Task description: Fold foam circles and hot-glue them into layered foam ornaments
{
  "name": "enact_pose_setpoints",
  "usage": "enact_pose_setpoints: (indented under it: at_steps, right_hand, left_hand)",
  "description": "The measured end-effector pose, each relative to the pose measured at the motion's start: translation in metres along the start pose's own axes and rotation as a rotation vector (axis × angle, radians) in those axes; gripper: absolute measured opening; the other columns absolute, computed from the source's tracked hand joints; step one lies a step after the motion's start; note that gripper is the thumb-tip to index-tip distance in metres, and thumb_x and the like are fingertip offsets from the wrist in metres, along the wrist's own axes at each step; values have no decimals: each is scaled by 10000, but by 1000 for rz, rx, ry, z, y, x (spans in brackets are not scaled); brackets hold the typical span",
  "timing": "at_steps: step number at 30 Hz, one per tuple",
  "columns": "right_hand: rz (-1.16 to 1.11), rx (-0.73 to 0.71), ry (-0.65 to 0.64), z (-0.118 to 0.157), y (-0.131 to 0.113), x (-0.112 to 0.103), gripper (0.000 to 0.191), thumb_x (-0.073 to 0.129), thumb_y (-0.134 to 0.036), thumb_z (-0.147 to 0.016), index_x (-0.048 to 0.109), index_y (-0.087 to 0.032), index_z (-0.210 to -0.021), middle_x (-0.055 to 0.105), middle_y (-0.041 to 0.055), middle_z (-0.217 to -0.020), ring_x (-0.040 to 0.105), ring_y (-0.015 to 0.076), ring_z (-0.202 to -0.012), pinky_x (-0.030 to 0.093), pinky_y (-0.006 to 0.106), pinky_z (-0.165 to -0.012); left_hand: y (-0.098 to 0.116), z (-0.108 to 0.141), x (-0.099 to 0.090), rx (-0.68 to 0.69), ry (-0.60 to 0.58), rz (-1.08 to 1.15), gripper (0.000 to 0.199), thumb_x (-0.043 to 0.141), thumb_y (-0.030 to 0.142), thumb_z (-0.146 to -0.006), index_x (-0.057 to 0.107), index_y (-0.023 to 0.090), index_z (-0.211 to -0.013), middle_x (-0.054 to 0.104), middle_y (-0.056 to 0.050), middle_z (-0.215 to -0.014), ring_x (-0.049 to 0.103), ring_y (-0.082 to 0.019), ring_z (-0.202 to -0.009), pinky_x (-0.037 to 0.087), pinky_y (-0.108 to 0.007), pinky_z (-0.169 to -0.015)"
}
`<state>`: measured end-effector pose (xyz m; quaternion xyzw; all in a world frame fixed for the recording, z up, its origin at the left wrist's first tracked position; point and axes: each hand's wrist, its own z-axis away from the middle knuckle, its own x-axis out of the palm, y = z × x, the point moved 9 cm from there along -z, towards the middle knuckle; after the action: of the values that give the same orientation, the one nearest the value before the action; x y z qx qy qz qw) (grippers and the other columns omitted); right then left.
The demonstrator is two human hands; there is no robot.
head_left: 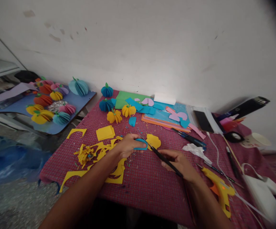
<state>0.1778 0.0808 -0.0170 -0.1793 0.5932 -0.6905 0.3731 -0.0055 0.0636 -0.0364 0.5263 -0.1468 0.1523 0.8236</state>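
Note:
My left hand (130, 145) pinches a small piece of blue paper (141, 145) between thumb and fingers, above the cloth. In my right hand (176, 162) is a long, slim, black-handled tool, which looks like scissors (163, 157) seen edge-on. Their thin tip meets the blue paper's right edge; how far the blades are apart cannot be made out. Just behind the tip lie rounded yellow paper cutouts (154, 141). Yellow paper offcuts (115, 170) spread under and beside my left forearm, with a crumpled yellow bunch (84, 155) among them.
Paper pumpkins (114, 116) stand at the back of the checked tablecloth (149, 187); more sit on a blue table (87, 105) to the left. Stacked coloured sheets (162, 119) lie behind. At right are a yellow glue gun (217, 187), a cutter knife (191, 140), cables and a phone (203, 120).

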Motion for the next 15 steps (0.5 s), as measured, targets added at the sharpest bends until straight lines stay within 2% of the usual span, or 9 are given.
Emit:
enact_pose_setpoints:
  at_steps: [3,6,11,15]
  right_hand:
    - [23,-21,-14,0,-4,1,430,759,-443,-795,747,-234,-1170,752,49,-1034,678,243,-876,523,334,-751]
    - [44,-16,-6,1,-5,-1,437,756,-448,-792,748,-230,-1171,748,48,-990,660,218,-799,510,309,-682]
    - [46,37,-6,2,2,0,431,743,-471,-802,749,-222,-1153,665,7,-736,499,118,-544,367,230,-481]
    - [-31,68,39,0,6,-2,461,773,-477,-773,737,-188,-1130,579,-27,-622,442,91,-477,338,221,-450]
  left_hand:
    - [-1,0,-2,-9,17,-4,378,946,254,-494,655,121,-694,674,-30,-674,627,-135,-643,525,-274,-624]
    - [-1,0,-1,-5,14,0,394,951,266,-469,655,121,-685,666,-27,-665,619,-136,-637,522,-277,-614]
    - [0,1,-3,-14,34,-9,417,953,282,-450,666,115,-703,669,-31,-688,614,-134,-620,519,-283,-606]
    - [0,1,-4,-14,42,-8,420,956,279,-458,654,121,-705,671,-28,-686,622,-135,-619,521,-282,-618]
